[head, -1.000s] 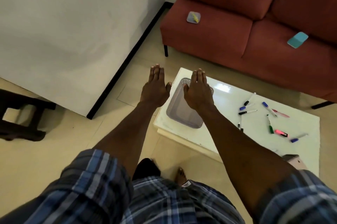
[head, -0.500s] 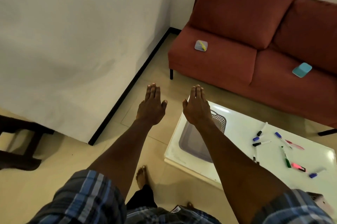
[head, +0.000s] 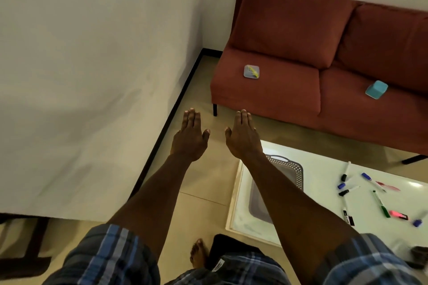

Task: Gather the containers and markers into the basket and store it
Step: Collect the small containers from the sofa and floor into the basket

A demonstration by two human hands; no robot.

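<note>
A grey perforated basket [head: 290, 170] sits at the left end of the white low table [head: 324, 164], partly hidden by my right forearm. Several markers [head: 379, 203] lie scattered on the table's right part. On the red sofa [head: 289, 90] rest a clear container with something yellow inside [head: 251, 71] and a teal container [head: 376, 89]. My left hand [head: 190, 138] and my right hand [head: 243, 137] are stretched out flat, palms down, over the floor between table and sofa, holding nothing.
A white wall with a black skirting line [head: 171, 127] runs along the left. A dark wooden piece of furniture [head: 27, 259] stands at the lower left. My bare foot [head: 199, 254] is on the beige tiled floor.
The view has tilted upward, so more sofa and wall show. Both hands have moved off the basket and now hover over the floor beyond the table's corner.
</note>
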